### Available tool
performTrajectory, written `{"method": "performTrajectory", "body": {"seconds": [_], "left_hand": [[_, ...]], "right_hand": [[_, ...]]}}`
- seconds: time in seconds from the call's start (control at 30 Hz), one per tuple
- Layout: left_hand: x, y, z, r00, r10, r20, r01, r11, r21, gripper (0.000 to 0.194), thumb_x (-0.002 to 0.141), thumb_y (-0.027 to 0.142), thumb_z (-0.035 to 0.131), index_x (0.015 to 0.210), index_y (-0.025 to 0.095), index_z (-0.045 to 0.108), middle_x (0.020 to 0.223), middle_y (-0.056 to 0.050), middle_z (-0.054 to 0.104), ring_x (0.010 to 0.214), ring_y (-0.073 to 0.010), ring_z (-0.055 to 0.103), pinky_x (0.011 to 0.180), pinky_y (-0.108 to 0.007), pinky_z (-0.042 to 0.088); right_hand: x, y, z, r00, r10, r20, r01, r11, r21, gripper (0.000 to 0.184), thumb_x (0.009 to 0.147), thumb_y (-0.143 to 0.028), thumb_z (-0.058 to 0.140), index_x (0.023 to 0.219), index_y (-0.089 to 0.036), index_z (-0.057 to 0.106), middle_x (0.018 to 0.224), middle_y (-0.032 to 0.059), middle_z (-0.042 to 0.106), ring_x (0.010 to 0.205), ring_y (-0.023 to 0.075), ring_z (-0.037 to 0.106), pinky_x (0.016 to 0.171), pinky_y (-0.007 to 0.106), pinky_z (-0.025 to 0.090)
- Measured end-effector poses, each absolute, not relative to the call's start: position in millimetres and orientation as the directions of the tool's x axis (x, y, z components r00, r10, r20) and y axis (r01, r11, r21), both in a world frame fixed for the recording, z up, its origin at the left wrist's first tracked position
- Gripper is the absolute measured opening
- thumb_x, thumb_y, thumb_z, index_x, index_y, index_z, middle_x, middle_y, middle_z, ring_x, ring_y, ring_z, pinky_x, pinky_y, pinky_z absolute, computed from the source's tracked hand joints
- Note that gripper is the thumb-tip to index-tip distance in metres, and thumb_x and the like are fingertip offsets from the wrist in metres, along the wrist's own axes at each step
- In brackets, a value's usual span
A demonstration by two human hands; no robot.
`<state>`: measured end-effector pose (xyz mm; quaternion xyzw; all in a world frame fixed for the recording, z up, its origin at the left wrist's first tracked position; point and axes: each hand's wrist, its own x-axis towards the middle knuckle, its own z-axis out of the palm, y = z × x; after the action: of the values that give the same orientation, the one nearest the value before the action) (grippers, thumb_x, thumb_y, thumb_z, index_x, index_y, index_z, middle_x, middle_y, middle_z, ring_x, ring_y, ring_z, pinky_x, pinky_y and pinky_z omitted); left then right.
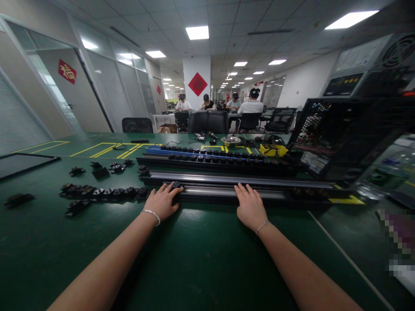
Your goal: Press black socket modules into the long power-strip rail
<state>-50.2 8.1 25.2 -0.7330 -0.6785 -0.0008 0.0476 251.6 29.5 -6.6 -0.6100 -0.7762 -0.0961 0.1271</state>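
A long black rail [210, 192] with a shiny metal channel lies across the green table in front of me. My left hand [161, 202] rests at its left end, fingers stretched forward, touching or close beside a small black part [177, 185] on the rail. Farther right, my right hand [251, 208] lies over the near edge of the same rail with its fingers extended. Several small black parts [110, 194] stand in a row left of my left hand. Just behind runs a second rail [227, 177]. Under both palms the undersides are hidden.
Beyond the rails sit a blue strip with black parts [181, 151], a metal bowl [231, 140] and a yellow box [274, 150]. An open computer case [343, 138] stands at right near a plastic bottle [382, 175]. Loose black parts [101, 173] lie left. People sit farther back.
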Motion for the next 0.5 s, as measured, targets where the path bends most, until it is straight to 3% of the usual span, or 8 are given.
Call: {"method": "performTrajectory", "body": {"seconds": [0.5], "left_hand": [[-70, 6, 10, -0.054, 0.98, 0.193, 0.999, 0.053, 0.007, 0.052, 0.078, 0.04, 0.048, 0.13, 0.035, 0.042, 0.144, -0.003, 0.036, 0.129, -0.0243, 0.037, 0.102, -0.042, 0.033]], "right_hand": [[252, 29, -5, -0.23, 0.921, 0.314, 0.97, 0.243, 0.0, 0.065, 0.073, -0.01, 0.04, 0.138, -0.016, 0.036, 0.145, 0.0043, 0.034, 0.133, 0.0242, 0.024, 0.107, 0.041, 0.02]]}}
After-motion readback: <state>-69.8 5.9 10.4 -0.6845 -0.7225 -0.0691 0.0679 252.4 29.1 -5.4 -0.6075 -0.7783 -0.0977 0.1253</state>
